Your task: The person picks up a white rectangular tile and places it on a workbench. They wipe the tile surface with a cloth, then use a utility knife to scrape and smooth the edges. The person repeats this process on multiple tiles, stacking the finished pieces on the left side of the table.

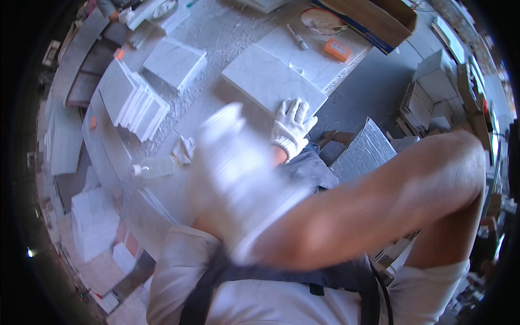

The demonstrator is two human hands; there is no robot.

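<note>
Tile: flat, pale stone, faint grey veining, straight edges, lying on dusty bench. Left hand: ribbed-cuff knit glove, open, fingers spread over tile's near edge; tile at its 11 o'clock. Right hand: also gloved, motion-blurred, can't tell if open or closed; tile at its 1 o'clock. Orange box at tile's 2 o'clock, fanned thin slabs at 9.

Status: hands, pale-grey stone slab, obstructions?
White-gloved left hand open on edge of pale-grey rectangular stone slab. White-gloved right hand blurred near camera, grip unclear. Blocking part of view.
</note>
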